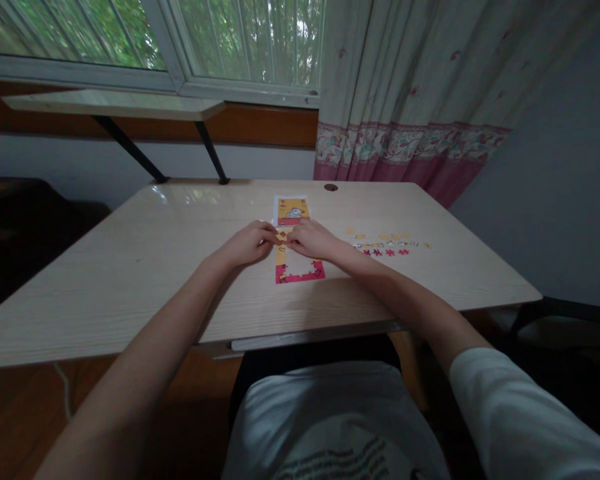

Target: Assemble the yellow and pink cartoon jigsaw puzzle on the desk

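Note:
A partly assembled jigsaw puzzle [301,277] lies flat on the desk, its border red along the bottom and yellow up the left side, with bare wood showing in the middle. My left hand [254,243] is at its upper left edge, fingers curled and pinched on the yellow border. Against the upper part of the puzzle, my right hand [308,239] has its fingers bent down and closed, meeting the left fingertips. Which single piece they press is too small and covered to tell. Just beyond my hands lies a picture card [293,211] with a white dog on yellow and red.
Loose puzzle pieces [390,253], red, white and yellow, lie in rows to the right of my right forearm. The pale wooden desk [180,220] has a round cable hole [331,187] near its back edge. A raised shelf [115,103] stands at the back left, and a curtain [380,143] hangs behind.

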`<state>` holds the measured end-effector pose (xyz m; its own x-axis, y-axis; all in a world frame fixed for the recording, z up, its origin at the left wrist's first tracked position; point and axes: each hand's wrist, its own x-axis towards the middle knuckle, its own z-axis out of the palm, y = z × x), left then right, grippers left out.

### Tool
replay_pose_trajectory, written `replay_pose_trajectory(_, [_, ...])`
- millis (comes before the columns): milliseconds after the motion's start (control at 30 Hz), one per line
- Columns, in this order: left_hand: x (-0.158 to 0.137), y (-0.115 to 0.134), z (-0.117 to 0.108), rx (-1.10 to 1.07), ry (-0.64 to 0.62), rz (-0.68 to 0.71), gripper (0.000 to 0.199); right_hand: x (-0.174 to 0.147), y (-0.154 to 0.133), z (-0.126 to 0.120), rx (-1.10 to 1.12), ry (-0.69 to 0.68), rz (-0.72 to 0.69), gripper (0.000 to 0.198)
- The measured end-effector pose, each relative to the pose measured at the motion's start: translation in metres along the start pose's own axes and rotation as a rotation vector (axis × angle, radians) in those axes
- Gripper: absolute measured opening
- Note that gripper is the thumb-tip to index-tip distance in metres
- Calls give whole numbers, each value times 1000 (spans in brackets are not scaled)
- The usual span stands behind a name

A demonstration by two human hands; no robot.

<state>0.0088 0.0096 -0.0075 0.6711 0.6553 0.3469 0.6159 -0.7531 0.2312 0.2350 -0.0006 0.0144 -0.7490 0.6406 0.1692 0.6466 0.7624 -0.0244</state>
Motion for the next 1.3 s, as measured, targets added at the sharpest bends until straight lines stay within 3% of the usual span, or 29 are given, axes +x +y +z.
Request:
replay_pose_trajectory(300, [0,4,-2,-2,-10,20,41,-14,25,1,172,-48,-57,32])
replay_pose_trajectory(633, [1,5,3,-18,-26,32,40,-31,65,-8,161,-38,124,32])
replay_pose_trajectory(967, [9,28,-5,312,-145,105,35,-29,70,-2,160,-67,147,35])
replay_pose_trajectory(1100, [9,28,-4,339,-162,115,36,-28,69,-4,175,-82,157,35])
replay_pose_trajectory(1300, [5,17,-1,211,-139,89,39,-40,88,-19,386,54,265,34])
